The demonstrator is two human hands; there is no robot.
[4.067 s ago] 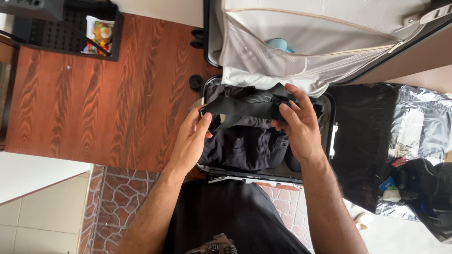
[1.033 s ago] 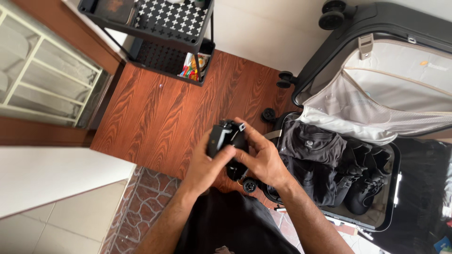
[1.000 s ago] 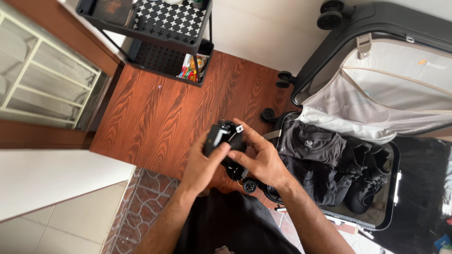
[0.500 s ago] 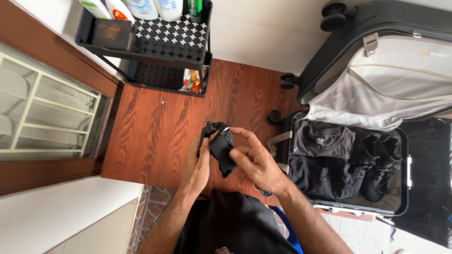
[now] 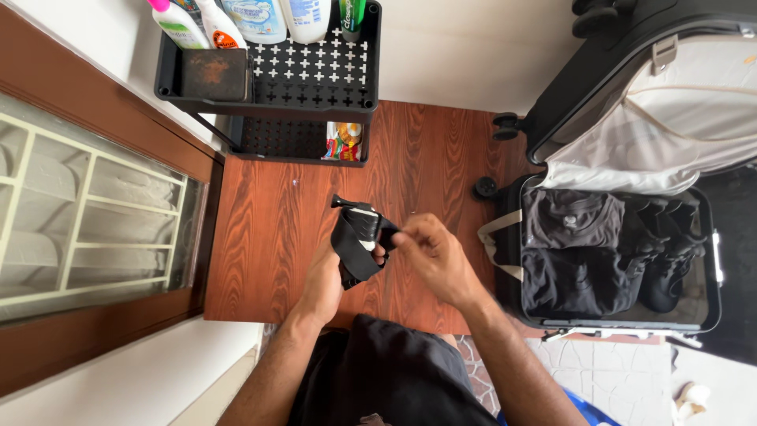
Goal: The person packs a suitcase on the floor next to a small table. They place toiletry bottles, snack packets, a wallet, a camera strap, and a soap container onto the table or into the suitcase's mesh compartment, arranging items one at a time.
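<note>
The fingers (image 5: 380, 254) of the left hand (image 5: 327, 276) are curling around a black strap (image 5: 352, 246), gripping it from beneath, while the right hand (image 5: 432, 256) is closing its fingers in a pinch on the strap's upper end, just beside a small white patch on the fabric. The strap is hanging in a loop between the two hands, above the wooden floor (image 5: 276, 229) and roughly over the middle of the brown panel. Both forearms are reaching up from a dark garment (image 5: 386, 371) at the bottom of the view.

To the right, an open black suitcase (image 5: 714, 276) is lying along the floor's right edge, its lower half holding folded dark clothes (image 5: 576, 252) and its pale lining flap (image 5: 654, 118) standing up. At the floor's far edge a black perforated rack (image 5: 300, 79) is carrying several plastic bottles (image 5: 260, 16), with a colourful packet (image 5: 344, 142) on its lower shelf. A glazed wooden door (image 5: 95, 221) is running along the left edge.
</note>
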